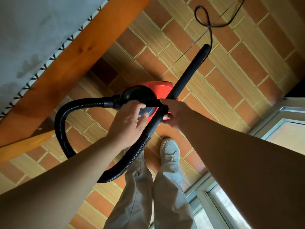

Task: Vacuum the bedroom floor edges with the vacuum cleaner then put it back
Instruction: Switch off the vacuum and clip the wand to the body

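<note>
A red vacuum cleaner [158, 88] with a black top stands on the tiled floor just ahead of my feet. Its ribbed black hose [61, 123] loops out to the left and comes back under my left forearm to the rigid black tube [189, 73]. The tube slants up to the right, and its tip is near the power cord. My right hand [175, 113] grips the tube's lower end over the cleaner. With loosely spread fingers, my left hand [128, 121] reaches over the cleaner's body, fingertips at its black carry handle [150, 102].
A bed with an orange wooden frame [69, 63] and a grey cover fills the left side. The black power cord [209, 25] lies looped on the floor at the top. A white window or door frame [272, 121] runs along the right. My shoe [170, 151] is below the cleaner.
</note>
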The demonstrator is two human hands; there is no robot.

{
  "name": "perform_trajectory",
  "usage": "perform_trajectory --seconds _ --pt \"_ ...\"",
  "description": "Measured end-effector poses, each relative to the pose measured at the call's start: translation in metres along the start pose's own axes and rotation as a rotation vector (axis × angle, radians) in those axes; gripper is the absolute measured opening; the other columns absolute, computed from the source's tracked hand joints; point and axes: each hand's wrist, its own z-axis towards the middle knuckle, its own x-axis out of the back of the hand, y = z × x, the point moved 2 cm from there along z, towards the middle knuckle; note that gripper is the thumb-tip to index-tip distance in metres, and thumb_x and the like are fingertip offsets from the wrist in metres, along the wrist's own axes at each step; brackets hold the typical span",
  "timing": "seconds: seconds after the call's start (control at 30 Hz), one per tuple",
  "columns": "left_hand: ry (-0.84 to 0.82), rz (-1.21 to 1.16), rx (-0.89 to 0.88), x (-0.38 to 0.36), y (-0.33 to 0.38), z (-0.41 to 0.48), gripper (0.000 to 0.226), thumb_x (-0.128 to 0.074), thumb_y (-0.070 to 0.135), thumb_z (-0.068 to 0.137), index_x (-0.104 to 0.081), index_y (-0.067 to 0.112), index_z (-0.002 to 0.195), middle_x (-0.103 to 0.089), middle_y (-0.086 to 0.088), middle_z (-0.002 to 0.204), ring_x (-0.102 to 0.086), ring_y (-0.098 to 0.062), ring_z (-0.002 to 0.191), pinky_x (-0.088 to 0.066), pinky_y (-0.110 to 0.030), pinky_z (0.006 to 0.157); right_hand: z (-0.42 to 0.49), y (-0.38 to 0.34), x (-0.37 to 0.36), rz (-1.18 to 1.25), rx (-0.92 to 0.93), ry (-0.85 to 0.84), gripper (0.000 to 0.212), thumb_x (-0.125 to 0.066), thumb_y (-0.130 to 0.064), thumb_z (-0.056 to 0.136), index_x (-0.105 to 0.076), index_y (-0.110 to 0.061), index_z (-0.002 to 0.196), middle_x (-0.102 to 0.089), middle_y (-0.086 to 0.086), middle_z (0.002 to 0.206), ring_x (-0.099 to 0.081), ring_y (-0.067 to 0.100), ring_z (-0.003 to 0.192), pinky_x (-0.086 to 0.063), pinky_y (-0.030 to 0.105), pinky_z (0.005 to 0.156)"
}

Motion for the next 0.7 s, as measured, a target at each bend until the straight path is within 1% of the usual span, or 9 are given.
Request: perform_trajectory --seconds 0.03,0.1,0.2,0.3,0.37,0.43,0.5,0.6,0.7 --pt "0.027 0.050 -0.021 0.004 -0.003 0.009 0.037 -0.063 0.024 0.096 -0.060 0.007 0.128 -0.062 -0.010 0.125 -0.058 -0.028 0.115 -0.049 -0.039 0.098 0.001 0.003 0.001 -0.003 -0.003 -0.005 0.014 -0.068 -0.009 0.096 -0.056 -0.012 0.089 -0.059 0.005 0.077 -0.058 0.020 0.070 -0.055 0.056 0.090" --pt "-0.006 0.150 -0.045 0.009 -0.007 0.025 0.048 -0.073 0.010 0.088 -0.058 0.004 0.133 -0.063 -0.012 0.130 -0.058 -0.032 0.120 -0.048 -0.044 0.105 0.005 0.007 0.004 -0.023 0.008 0.008 0.012 -0.071 -0.008 0.094 -0.058 -0.011 0.093 -0.061 0.009 0.080 -0.060 0.024 0.077 -0.057 0.055 0.083" --pt "-0.090 0.302 -0.084 0.010 -0.008 0.046 0.062 -0.077 0.008 0.082 -0.054 0.009 0.140 -0.059 -0.009 0.138 -0.054 -0.033 0.128 -0.044 -0.050 0.108 0.007 0.008 0.005 -0.059 0.050 0.044 0.014 -0.072 -0.008 0.091 -0.060 -0.013 0.094 -0.061 0.012 0.083 -0.062 0.027 0.080 -0.059 0.053 0.077" --pt "-0.186 0.378 -0.115 0.007 -0.003 0.063 0.053 -0.076 0.008 0.084 -0.058 0.018 0.134 -0.066 -0.003 0.127 -0.061 -0.029 0.119 -0.047 -0.047 0.104 0.008 0.004 0.006 -0.101 0.101 0.057 0.016 -0.072 -0.010 0.089 -0.061 -0.013 0.101 -0.064 0.011 0.084 -0.065 0.027 0.080 -0.059 0.051 0.081" --pt "-0.268 0.351 -0.112 0.003 -0.001 0.069 0.044 -0.070 0.004 0.087 -0.061 0.022 0.126 -0.069 0.001 0.116 -0.067 -0.026 0.107 -0.054 -0.046 0.094 0.008 -0.001 0.008 -0.127 0.138 0.057 0.020 -0.071 -0.011 0.088 -0.062 -0.012 0.106 -0.064 0.012 0.087 -0.065 0.027 0.080 -0.060 0.048 0.077" --pt "-0.322 0.291 -0.098 0.001 0.000 0.071 0.045 -0.066 -0.001 0.088 -0.060 0.022 0.126 -0.068 0.001 0.117 -0.067 -0.024 0.107 -0.057 -0.043 0.090 0.009 -0.006 0.009 -0.160 0.177 0.037 0.021 -0.070 -0.011 0.087 -0.062 -0.013 0.107 -0.064 0.011 0.088 -0.064 0.027 0.079 -0.058 0.042 0.070" --pt "-0.342 0.261 -0.112 0.001 -0.002 0.071 0.046 -0.066 -0.001 0.089 -0.059 0.021 0.129 -0.066 0.001 0.121 -0.066 -0.023 0.110 -0.056 -0.040 0.092 0.009 -0.009 0.010 -0.203 0.212 0.004 0.020 -0.069 -0.011 0.087 -0.062 -0.014 0.106 -0.062 0.009 0.087 -0.062 0.026 0.079 -0.058 0.044 0.073" --pt "-0.358 0.251 -0.137 0.001 -0.005 0.073 0.046 -0.065 -0.002 0.090 -0.059 0.019 0.131 -0.065 -0.001 0.125 -0.064 -0.024 0.114 -0.054 -0.040 0.097 0.007 -0.009 0.012 -0.268 0.235 -0.035 0.018 -0.069 -0.012 0.088 -0.061 -0.016 0.105 -0.063 0.008 0.090 -0.063 0.026 0.081 -0.060 0.051 0.084" --pt "-0.379 0.273 -0.163 -0.002 0.002 0.077 0.048 -0.064 -0.002 0.090 -0.058 0.019 0.133 -0.065 -0.002 0.126 -0.063 -0.025 0.115 -0.053 -0.041 0.098 0.005 -0.009 0.020 -0.294 0.247 -0.027 0.024 -0.069 -0.013 0.089 -0.061 -0.013 0.112 -0.062 0.010 0.091 -0.063 0.026 0.080 -0.061 0.050 0.083"
